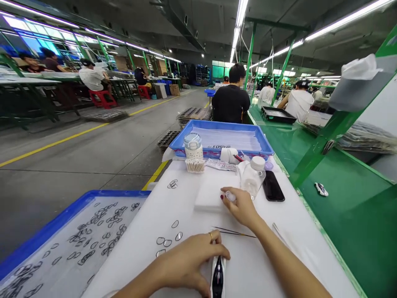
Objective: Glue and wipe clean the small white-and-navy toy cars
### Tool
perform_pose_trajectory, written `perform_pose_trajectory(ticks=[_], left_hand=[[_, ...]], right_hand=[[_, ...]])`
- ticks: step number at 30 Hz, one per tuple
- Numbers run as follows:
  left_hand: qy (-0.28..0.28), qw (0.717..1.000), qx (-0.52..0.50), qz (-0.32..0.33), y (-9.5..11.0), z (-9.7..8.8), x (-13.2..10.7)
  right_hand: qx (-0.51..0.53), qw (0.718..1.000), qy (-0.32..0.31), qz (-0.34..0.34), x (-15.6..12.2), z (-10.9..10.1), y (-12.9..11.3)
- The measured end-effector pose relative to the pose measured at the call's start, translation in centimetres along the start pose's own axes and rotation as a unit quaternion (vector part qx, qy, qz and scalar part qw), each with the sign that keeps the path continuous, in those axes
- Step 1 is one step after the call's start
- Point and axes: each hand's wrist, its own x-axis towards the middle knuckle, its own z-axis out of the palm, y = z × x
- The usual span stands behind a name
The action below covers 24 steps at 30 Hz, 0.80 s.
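My left hand [194,258] curves over a smooth, shiny black-and-white piece [218,275], long and pointed at its top. My fingers bend around that top end, with my thumb to one side, but I cannot tell if they press on it. My right hand [242,205] pinches a small, clear, round bit [230,196] between thumb and finger, over a soft, square white pad [207,194]. A thin, dark tool with two long points [228,231] lies between my hands. Thin black rings [168,243] lie just left of my left hand. A clear bottle [254,178] stands just past my right hand. Smooth white table [185,207] shows between the rings and pad, and its straight right edge runs beyond my right arm.
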Motion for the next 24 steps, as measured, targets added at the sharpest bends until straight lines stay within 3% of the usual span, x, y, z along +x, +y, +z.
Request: perform_pose_trajectory(ticks=[6, 24], left_hand=[[-0.016, 1.000, -0.004, -0.006, 0.58, -0.77, -0.18], [-0.030, 0.998, -0.043, -0.029, 0.70, -0.87, -0.26]], right_hand=[[0.005, 1.000, -0.009, -0.007, -0.17, 0.33, 0.62], [-0.027, 0.999, -0.015, -0.017, -0.28, 0.32, 0.45]])
